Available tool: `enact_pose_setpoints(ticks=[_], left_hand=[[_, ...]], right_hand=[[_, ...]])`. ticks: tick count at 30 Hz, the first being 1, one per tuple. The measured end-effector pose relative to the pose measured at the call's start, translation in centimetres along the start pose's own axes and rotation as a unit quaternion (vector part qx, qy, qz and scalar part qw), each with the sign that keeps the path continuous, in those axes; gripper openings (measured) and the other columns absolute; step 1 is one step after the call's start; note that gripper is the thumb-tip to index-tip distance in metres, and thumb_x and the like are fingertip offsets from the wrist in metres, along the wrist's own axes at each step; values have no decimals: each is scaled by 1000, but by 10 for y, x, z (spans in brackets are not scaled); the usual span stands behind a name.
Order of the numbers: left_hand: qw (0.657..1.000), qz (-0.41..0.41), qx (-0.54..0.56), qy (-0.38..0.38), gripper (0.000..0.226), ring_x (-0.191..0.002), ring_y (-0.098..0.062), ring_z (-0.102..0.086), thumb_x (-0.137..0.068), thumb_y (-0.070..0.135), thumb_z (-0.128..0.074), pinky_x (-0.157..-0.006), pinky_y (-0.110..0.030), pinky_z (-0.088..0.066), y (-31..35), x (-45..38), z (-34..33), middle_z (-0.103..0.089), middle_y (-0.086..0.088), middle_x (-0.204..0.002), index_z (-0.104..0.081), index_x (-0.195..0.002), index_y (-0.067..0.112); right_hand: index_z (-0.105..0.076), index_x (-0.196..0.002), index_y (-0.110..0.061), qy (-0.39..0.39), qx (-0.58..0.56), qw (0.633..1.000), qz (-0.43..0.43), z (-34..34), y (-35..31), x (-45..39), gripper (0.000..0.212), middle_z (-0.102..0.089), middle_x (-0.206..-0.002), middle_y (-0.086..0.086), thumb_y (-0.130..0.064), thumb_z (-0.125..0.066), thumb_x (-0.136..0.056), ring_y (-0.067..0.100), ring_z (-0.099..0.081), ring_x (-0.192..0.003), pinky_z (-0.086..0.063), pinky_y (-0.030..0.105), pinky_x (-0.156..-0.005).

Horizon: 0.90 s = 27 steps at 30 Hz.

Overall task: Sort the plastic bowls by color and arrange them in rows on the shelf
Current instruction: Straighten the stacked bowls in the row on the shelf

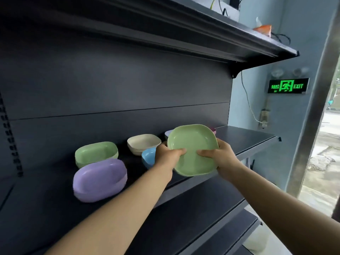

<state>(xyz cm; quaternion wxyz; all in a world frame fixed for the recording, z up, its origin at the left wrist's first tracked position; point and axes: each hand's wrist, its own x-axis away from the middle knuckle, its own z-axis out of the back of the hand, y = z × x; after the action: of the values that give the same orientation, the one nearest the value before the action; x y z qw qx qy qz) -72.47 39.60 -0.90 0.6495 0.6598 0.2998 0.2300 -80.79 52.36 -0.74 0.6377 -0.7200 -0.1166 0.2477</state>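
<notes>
Behind the green bowl (193, 150) I hold up, a lilac bowl (167, 133) and a dark pink one (213, 130) show only slivers. My left hand (166, 155) covers much of the blue bowl (148, 157). My fingers behind the bowl are hidden.

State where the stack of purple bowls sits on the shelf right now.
In the head view the purple stack stands at the left front of the shelf, directly in front of the green stack.

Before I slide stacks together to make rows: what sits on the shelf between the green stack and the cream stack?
Nothing: in the head view, only bare dark shelf separates the green stack from the cream stack.
</notes>
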Motion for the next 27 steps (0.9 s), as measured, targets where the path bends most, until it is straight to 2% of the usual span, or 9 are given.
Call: enact_pose_setpoints(ticks=[5,7,9,12,14,19,22,25,27], left_hand=[[994,40,-37,89,34,-86,-18,-53,-81,13,-63,-67,-26,-40,-36,-74,-90,-54,2,-89,-48,-111,13],[989,73,-57,119,36,-86,-18,-54,-80,9,-63,-67,-26,-41,-49,-100,-114,-57,-2,-95,-49,-113,11],[983,93,-68,140,37,-88,-19,-56,-78,4,-63,-67,-26,-42,-62,-121,-132,-61,-5,-100,-53,-113,10],[972,119,-103,176,35,-91,-21,-58,-77,3,-64,-70,-26,-42,-74,-146,-144,-63,-6,-104,-54,-109,10],[967,128,-123,185,35,-93,-22,-59,-76,3,-64,-72,-26,-43,-77,-160,-148,-63,-8,-106,-55,-109,10],[958,138,-135,213,28,-78,-14,-56,-76,-1,-65,-58,-23,-41,-80,-176,-153,-64,-3,-90,-59,-100,10],[953,143,-140,227,33,-89,-19,-61,-73,0,-68,-68,-27,-45,-86,-179,-151,-67,-7,-98,-61,-104,9],[949,153,-136,240,36,-96,-23,-62,-73,0,-69,-78,-29,-47,-85,-183,-153,-67,-9,-103,-61,-106,9],[947,160,-133,245,36,-97,-23,-62,-73,0,-70,-79,-29,-48,-82,-186,-153,-67,-8,-103,-60,-106,10]], right_hand=[[-55,-124,-25,-99,74,992,7,63,36,-109,72,-66,-109,0,2,-75,-61,21,-63,-100,-53,42,-88],[-55,-122,-27,-123,122,985,-9,78,51,-146,69,-66,-108,-2,6,-73,-64,21,-62,-102,-52,40,-90],[-58,-111,-27,-151,161,975,-24,88,64,-179,58,-67,-100,-3,5,-70,-65,20,-63,-97,-53,39,-88],[-58,-98,-25,-195,176,962,-73,95,77,-215,46,-65,-87,-2,11,-62,-71,17,-60,-81,-51,31,-72],[-56,-87,-27,-218,186,954,-88,97,82,-229,41,-64,-83,-2,11,-59,-72,16,-59,-76,-48,28,-67],[-58,-78,-21,-253,175,949,-65,97,92,-250,27,-64,-78,-4,5,-51,-76,15,-56,-73,-48,28,-66],[-61,-80,-10,-276,147,948,-55,98,95,-253,21,-61,-72,-4,3,-46,-76,15,-51,-70,-44,26,-62],[-51,-69,-22,-280,124,949,-69,100,98,-261,32,-56,-70,-7,7,-45,-78,15,-50,-72,-43,27,-62],[-49,-71,-27,-270,121,953,-68,100,101,-264,34,-58,-74,-9,7,-47,-79,15,-53,-75,-47,29,-68]])
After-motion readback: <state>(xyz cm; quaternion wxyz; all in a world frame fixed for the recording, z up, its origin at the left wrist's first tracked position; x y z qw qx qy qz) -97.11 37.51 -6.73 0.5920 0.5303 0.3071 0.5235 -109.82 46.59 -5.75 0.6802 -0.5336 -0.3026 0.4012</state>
